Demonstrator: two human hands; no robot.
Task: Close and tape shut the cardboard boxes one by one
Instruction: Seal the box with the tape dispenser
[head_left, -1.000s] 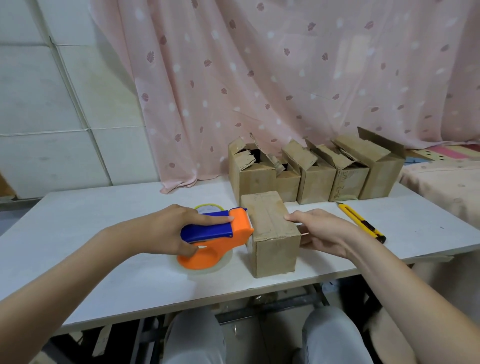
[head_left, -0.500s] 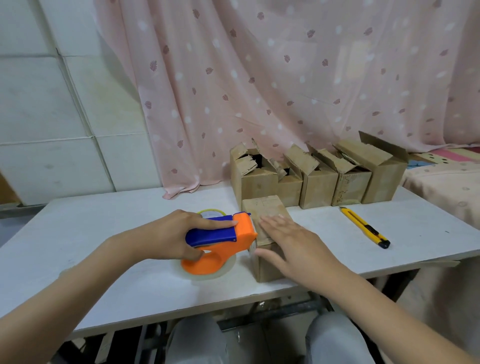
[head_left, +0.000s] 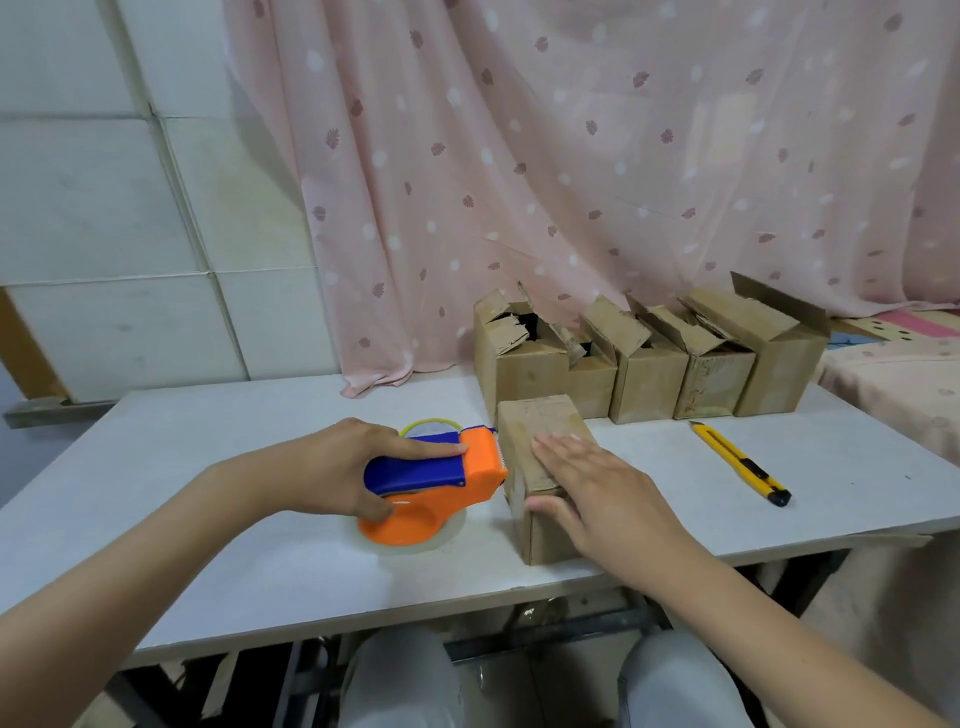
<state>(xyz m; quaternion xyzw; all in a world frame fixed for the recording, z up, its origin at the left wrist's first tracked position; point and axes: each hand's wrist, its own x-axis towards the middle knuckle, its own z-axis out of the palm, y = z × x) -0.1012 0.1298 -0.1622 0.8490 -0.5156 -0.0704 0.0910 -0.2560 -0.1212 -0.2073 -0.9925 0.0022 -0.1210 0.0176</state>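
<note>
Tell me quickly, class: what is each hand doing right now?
Left hand: closed around the tape dispenser, holding it by the box's side.
Right hand: open, fingers flat, pressing the top of the closed box.

Tape dispenser (head_left: 434, 486) orange with blue handle. Boxes (head_left: 644, 358) plain brown cardboard. Utility knife (head_left: 740, 462) yellow and black. Table (head_left: 208, 467) white. Curtain (head_left: 571, 156) pale pink, white dots and darker pink leaf prints. Wall (head_left: 104, 208) white tiles.
</note>
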